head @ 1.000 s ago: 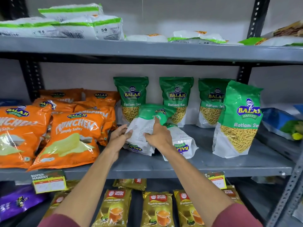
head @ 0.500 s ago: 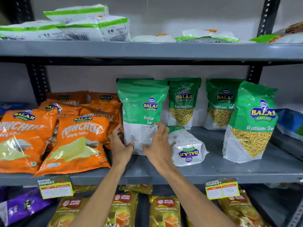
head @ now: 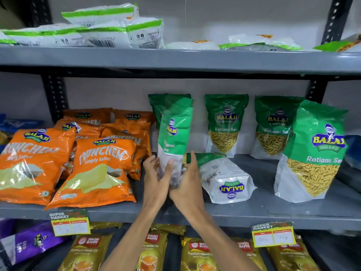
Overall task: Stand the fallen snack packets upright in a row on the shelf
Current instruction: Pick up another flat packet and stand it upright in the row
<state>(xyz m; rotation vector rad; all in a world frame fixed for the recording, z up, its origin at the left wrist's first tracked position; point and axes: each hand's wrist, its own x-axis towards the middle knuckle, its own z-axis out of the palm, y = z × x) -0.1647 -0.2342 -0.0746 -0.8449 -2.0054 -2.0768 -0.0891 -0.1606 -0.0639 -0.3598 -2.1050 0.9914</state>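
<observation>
On the middle grey shelf (head: 254,214), my left hand (head: 156,173) and my right hand (head: 188,178) clasp the lower end of a green Ratlami Sev packet (head: 173,130). That packet stands upright and is turned edge-on, blurred by motion. Right beside my right hand a second green packet (head: 224,177) lies fallen on its back, base toward me. Two packets (head: 225,124) (head: 273,128) stand upright against the back wall, and a third upright one (head: 314,151) stands nearer the front at the right. Another green packet top shows behind the held one.
Orange Crunchem chip bags (head: 95,169) lean in a pile on the shelf's left half. White and green packets (head: 109,30) lie on the upper shelf. Tea packs (head: 197,253) and two price tags (head: 273,234) sit below. A black upright post (head: 54,98) stands at the back left.
The packet I hold went from lying flat to upright, then turned from facing me to edge-on. My hands slid down to its base. The camera moved closer.
</observation>
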